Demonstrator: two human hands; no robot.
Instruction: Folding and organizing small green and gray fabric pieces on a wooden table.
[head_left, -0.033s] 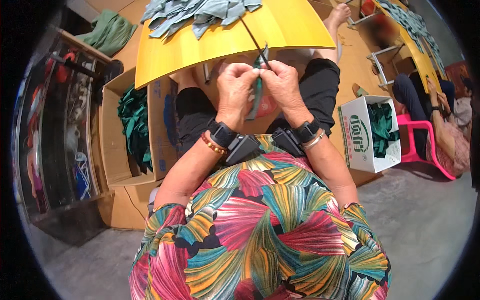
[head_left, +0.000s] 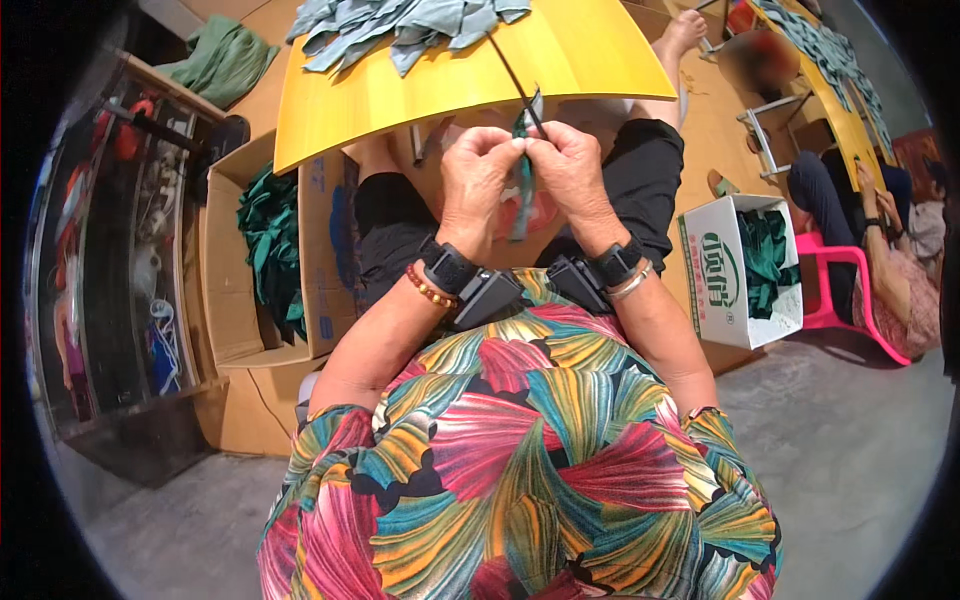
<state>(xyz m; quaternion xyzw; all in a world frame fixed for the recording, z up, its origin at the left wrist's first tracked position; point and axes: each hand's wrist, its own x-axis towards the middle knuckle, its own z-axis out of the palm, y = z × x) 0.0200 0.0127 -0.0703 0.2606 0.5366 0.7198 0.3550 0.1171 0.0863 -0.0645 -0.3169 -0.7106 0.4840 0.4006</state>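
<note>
My left hand (head_left: 476,182) and my right hand (head_left: 574,185) meet just off the near edge of the yellow table (head_left: 590,60). Thumbs and fingertips of both are closed in a pinch on a narrow green fabric strip (head_left: 524,190). Part of the strip hangs below the fingers, and a paler piece pokes up above them. A thin dark rod (head_left: 510,65) slants from the tabletop down to my right fingertips; its lower end is hidden there. Grey-blue cloth pieces (head_left: 410,30) lie heaped at the table's far side.
At left stands a cardboard box (head_left: 228,310) holding dark green cloth (head_left: 270,250), beside a shelf rack (head_left: 120,270). On the right is a white box (head_left: 712,270) with green cloth. Another person (head_left: 890,260) sits by a pink chair (head_left: 835,255) at a second yellow table (head_left: 845,115).
The strip's hanging end has swung slightly to the right. Both hands keep their pinch in nearly the same place.
</note>
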